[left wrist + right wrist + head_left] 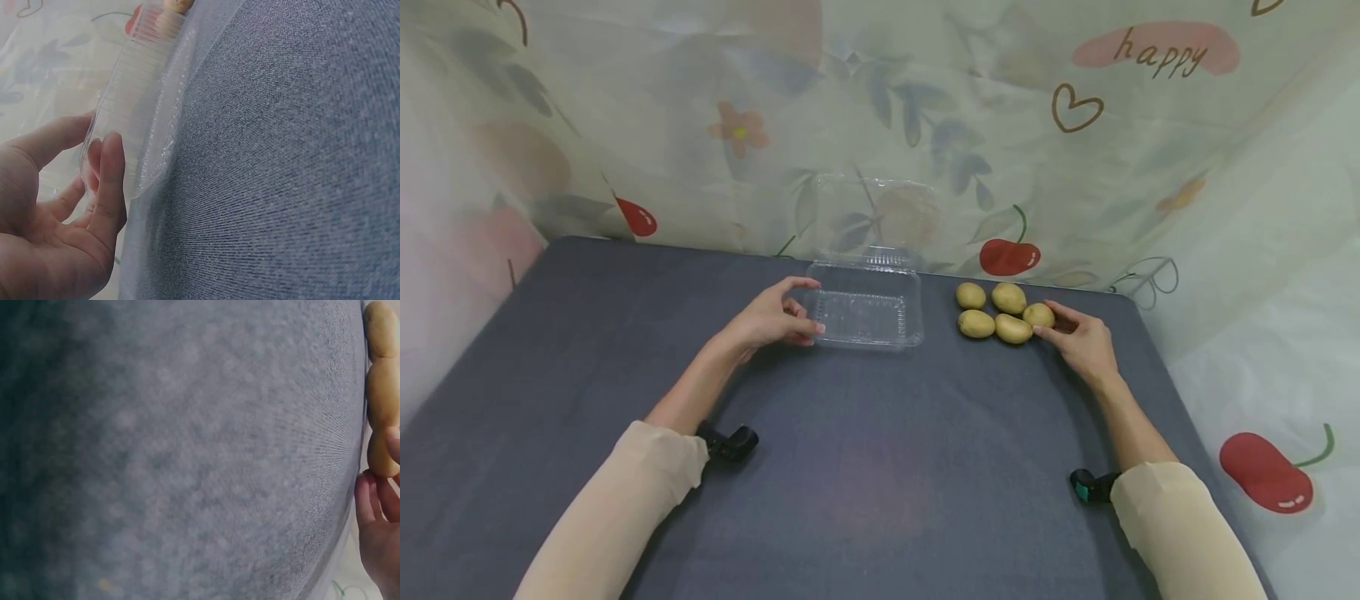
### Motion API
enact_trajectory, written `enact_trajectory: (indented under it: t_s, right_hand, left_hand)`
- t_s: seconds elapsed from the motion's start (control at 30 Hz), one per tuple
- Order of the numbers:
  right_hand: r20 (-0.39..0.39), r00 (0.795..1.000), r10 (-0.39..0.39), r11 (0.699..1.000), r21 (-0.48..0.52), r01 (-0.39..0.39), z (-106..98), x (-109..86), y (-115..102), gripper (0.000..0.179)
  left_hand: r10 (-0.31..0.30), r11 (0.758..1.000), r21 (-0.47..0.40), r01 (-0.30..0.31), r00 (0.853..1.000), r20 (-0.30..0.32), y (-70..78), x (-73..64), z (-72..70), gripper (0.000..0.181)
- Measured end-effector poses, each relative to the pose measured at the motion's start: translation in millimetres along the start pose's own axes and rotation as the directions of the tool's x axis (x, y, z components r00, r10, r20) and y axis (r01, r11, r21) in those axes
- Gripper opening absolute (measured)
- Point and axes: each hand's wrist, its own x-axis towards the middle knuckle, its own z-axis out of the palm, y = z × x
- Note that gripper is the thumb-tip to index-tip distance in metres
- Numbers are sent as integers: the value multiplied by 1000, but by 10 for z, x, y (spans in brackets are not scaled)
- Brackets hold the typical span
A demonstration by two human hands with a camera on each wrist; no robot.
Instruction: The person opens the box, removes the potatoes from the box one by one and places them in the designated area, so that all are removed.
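Observation:
A clear plastic clamshell container (868, 321) stands on the dark table with its lid (876, 218) raised at the back. My left hand (777, 314) holds its left edge; in the left wrist view the fingers (111, 165) lie along the container's wall (134, 94). To the right, several small yellow potatoes sit in a tight group, among them a front-left potato (976, 324). My right hand (1084, 340) has thumb and fingers around the rightmost potato (1039, 315). Part of the right hand falls outside the right wrist view, where the potatoes (382, 394) line up at the edge.
A dark grey cloth (865, 450) covers the table. Behind it hangs a patterned curtain (865, 100) with cherries and flowers, close to the raised lid. Black wrist cameras (730, 442) are strapped to both forearms. A thin wire-like outline (1150, 279) shows near the back right corner.

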Motion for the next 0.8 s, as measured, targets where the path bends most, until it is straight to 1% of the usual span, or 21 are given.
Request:
enact_trajectory:
  t_s: [0.23,0.53,0.73,0.8]
  right_hand:
    - [36,999,10,1000,-18,-9,-3,-15,-13,58]
    - [72,997,35,999,5,-36,-15,11,-11,60]
    - [79,996,40,999,17,-42,-35,-3,-4,61]
    - [72,997,38,999,28,-40,-41,-12,0,61]
  left_hand:
    - [5,1000,6,-5,1000,0,-18,1,-2,77]
    - [30,999,27,-30,1000,9,-44,-1,-16,76]
    - [51,997,61,-53,998,37,-86,-7,-34,78]
    - [54,995,81,-59,997,58,-93,-25,-42,81]
